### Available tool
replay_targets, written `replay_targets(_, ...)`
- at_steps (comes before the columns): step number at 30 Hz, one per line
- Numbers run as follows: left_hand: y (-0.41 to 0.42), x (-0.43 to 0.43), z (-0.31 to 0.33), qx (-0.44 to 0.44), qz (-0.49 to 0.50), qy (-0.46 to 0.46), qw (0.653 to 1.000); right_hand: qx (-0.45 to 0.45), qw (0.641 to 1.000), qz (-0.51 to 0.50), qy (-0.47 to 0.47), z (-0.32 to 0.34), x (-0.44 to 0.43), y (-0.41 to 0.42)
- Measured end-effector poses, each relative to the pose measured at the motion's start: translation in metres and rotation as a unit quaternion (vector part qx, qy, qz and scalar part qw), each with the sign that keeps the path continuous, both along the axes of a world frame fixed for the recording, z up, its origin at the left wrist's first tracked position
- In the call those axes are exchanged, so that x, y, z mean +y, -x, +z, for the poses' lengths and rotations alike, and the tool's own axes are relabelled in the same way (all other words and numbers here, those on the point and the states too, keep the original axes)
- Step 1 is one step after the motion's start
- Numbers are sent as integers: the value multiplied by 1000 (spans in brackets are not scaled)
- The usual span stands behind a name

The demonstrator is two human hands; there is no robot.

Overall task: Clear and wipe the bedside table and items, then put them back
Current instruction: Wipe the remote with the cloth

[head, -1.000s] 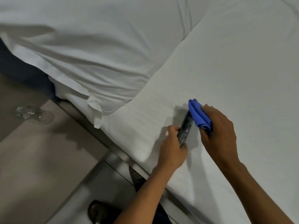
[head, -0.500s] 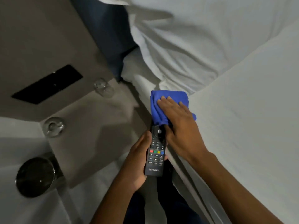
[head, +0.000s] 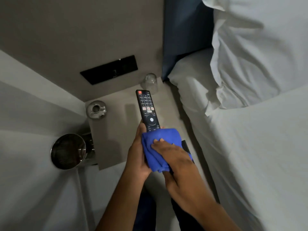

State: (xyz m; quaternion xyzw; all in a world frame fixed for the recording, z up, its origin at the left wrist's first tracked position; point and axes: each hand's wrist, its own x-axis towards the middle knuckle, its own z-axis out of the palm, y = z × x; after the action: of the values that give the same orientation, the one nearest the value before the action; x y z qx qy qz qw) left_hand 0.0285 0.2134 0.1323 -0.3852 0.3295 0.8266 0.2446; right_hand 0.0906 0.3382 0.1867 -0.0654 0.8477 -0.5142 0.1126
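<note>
left hand grips remote from below | right hand presses blue cloth onto its lower end | above bedside table

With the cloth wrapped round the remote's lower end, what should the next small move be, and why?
Probably slide the blue cloth up the remote toward its top. The right hand presses the cloth over the lower end only; the keypad above is uncovered, and the left hand holds the remote from below.
</note>
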Motion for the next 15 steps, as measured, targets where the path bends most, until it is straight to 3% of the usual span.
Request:
replay_targets(4, -12, -26, -7, 22, -5, -11, 1000, -16, 1000, 25, 5, 5, -7, -14)
replay_targets(10, -33, -63, -19, 66, -31, 15, 997, -162, 983, 75, 53, 17, 1, -1)
replay_targets(13, -41, -78, -14, 109, -84, 92, 986, -192, 980, -4, 44, 21, 14, 8)
replay_targets(15, -45, -83, -5, 132, -135, 135, 973, -137, 989, -60, 16, 24, 15, 20)
